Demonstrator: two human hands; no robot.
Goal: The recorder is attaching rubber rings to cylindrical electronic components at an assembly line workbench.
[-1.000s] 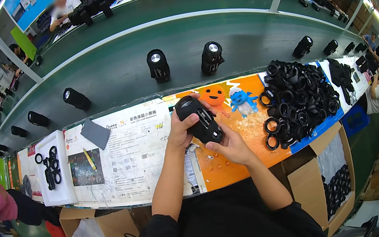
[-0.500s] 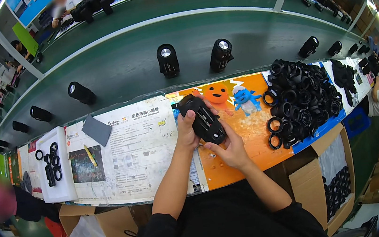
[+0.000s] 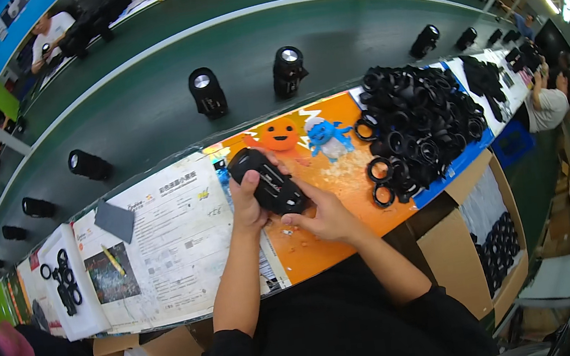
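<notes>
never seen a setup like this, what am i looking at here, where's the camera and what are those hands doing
There is no robot here: these are a person's own bare hands. The camera sits on the person's head and looks down, and its fisheye lens makes straight edges bend.

The left hand and right hand together hold a black rounded device above a workbench.

On the bench, to the right, is a heap of black rings. To the left are a white tray with black parts in it, a grey flat piece and a yellow pen-like thing. Beyond the bench, a long green surface carries more black devices.
</notes>
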